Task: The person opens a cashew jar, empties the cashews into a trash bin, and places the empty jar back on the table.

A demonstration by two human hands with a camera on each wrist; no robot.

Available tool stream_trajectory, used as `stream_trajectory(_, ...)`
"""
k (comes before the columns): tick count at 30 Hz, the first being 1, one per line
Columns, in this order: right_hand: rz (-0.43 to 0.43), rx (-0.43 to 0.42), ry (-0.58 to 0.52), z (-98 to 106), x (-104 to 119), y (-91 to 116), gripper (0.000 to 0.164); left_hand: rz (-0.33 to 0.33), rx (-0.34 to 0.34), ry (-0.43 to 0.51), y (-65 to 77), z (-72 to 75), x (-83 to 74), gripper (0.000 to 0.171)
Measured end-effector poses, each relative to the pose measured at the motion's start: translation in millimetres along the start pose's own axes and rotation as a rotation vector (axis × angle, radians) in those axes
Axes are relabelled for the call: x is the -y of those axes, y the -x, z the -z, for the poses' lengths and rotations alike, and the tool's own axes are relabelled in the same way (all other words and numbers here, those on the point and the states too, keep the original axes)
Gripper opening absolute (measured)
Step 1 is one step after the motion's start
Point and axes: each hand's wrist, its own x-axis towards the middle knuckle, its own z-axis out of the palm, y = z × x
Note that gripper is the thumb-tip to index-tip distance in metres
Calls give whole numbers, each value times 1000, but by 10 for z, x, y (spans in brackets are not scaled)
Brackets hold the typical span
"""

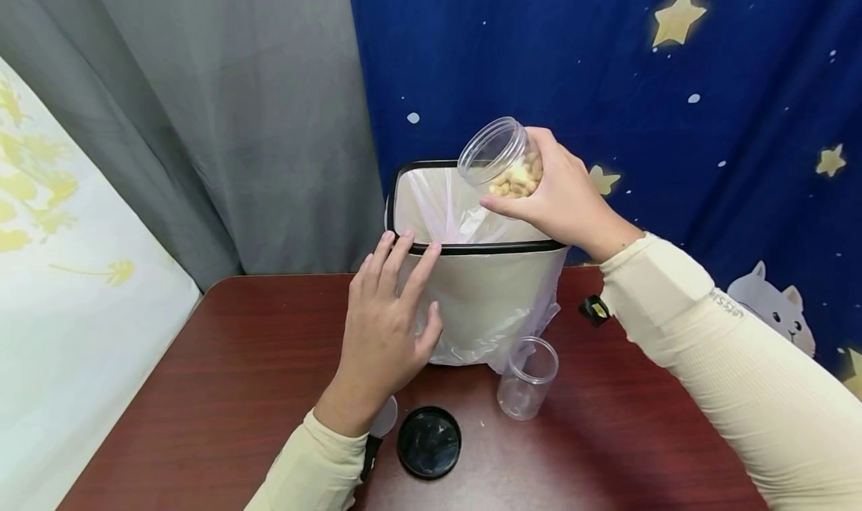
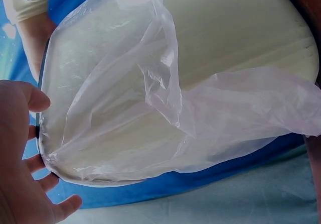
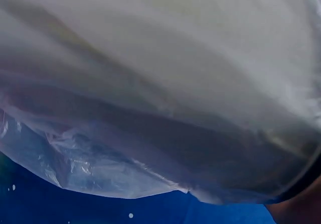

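My right hand (image 1: 569,189) grips a clear plastic jar (image 1: 494,152) tilted on its side above the bin, mouth toward the left. Pale tan nut-like pieces (image 1: 518,178) lie inside the jar along its lower side. Below it stands a cream bin (image 1: 471,294) with a black rim, lined with a thin translucent plastic bag (image 2: 115,83). The left hand (image 1: 387,316) is spread at the bin's front left, its fairly straight fingertips at the rim. In the left wrist view, those fingers (image 2: 37,163) reach the rim's edge. The right wrist view mostly shows the bag-covered bin side (image 3: 165,73).
An uncovered clear jar (image 1: 527,380) stands on the dark red table (image 1: 269,376) in front of the bin. A black lid (image 1: 429,442) lies nearby, beside a small translucent disc (image 1: 384,418) partly hidden by the left wrist. Grey and blue curtains (image 1: 572,54) hang behind.
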Motion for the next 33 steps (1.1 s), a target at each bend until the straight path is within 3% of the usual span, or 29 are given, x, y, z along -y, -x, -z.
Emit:
stream_trajectory(11, 4, 108, 86, -37, -101, -169, 100, 5, 5, 2, -2, 43, -20, 71)
stream_trajectory(18, 4, 156, 127, -33, -151, -166, 102, 6, 5, 5, 9, 69, -45, 70)
stream_trajectory(26, -21, 272, 146, -51, -168, -147, 105, 12, 1, 12, 30, 82, -65, 71)
stream_trajectory(33, 13, 314, 197, -89, -118, -152, 101, 10, -12, 22, 34, 100, -45, 71)
